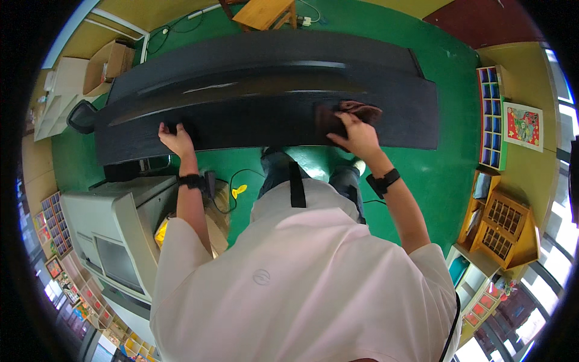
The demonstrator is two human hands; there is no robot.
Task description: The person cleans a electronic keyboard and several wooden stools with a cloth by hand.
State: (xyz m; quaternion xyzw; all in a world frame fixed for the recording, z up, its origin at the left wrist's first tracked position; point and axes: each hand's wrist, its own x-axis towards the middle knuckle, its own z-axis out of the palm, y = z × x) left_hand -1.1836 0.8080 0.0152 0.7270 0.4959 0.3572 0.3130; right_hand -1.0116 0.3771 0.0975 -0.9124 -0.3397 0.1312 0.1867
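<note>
A long black desk (253, 122) with a raised back part and a glossy band stretches across in front of me. My right hand (361, 138) presses a bunched brown cloth (360, 108) onto its top, right of the middle. Motion blurs the cloth's left side. Near the desk's front edge on the left is my left hand (177, 141), its thumb and fingers apart and nothing seen in it. Whether those fingers touch the top is hard to tell. Each wrist wears a black strap.
A large grey machine (97, 226) stands at my left, close to my forearm. A black cable (231, 190) and a yellow item (239, 191) lie on the green floor (407, 181). Behind the desk is a wooden stool (262, 13). Shelving (491, 117) lines the right wall.
</note>
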